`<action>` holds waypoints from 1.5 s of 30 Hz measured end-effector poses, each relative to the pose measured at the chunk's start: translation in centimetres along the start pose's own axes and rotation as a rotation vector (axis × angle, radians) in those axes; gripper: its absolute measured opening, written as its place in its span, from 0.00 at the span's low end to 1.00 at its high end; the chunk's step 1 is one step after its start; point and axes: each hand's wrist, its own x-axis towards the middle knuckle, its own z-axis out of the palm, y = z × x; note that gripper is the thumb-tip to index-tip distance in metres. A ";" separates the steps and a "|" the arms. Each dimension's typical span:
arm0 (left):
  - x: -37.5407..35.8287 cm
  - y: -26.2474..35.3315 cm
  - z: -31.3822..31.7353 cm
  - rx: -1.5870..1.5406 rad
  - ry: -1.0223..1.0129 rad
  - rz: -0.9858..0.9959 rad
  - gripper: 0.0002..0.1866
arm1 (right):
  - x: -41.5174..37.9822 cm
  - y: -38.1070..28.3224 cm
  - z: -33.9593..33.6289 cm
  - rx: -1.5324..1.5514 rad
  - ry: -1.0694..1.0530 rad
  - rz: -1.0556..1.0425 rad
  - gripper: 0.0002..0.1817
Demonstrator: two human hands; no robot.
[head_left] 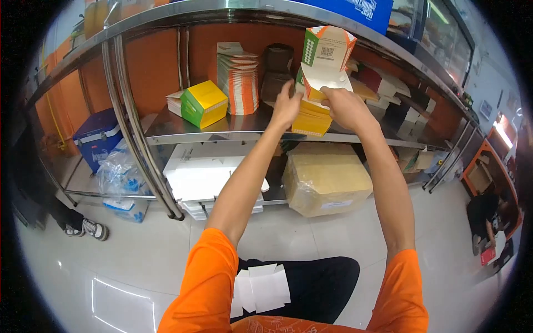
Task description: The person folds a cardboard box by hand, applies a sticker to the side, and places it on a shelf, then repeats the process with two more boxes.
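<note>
A partly folded food carton [330,53], white inside with green, orange and yellow printing, stands open with its lid panel raised. My left hand [287,106] is at its left side, fingers curled against the carton's edge. Pinching the front edge, my right hand [347,108] has its fingertips closed on the carton. Directly below is a stack of flat yellow cartons [311,121] on the steel shelf. A folded green and yellow box [204,104] sits to the left, beside a tall stack of orange and white cartons [241,80]. White card blanks [262,288] lie on my lap.
A brown cardboard box [327,180] and white flat boxes [205,166] are under the shelf [266,135]. A blue cooler [100,136] is at left. One person's shoes [89,228] show at left; another person [486,219] crouches at far right.
</note>
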 end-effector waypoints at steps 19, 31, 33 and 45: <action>-3.3 -1.0 -1.8 0.193 -0.258 0.076 0.34 | 3.8 3.8 6.4 0.188 -0.546 0.022 0.25; -23.0 4.7 -13.3 0.182 -0.397 -0.072 0.26 | -13.7 -6.4 9.6 0.427 0.458 -0.044 0.15; -30.5 4.6 -19.2 0.511 -0.516 -0.210 0.24 | -22.7 -9.7 14.9 0.747 0.114 0.187 0.15; -53.8 2.5 -24.2 0.622 0.232 -0.900 0.24 | -40.7 -18.0 28.0 1.256 -0.343 0.594 0.14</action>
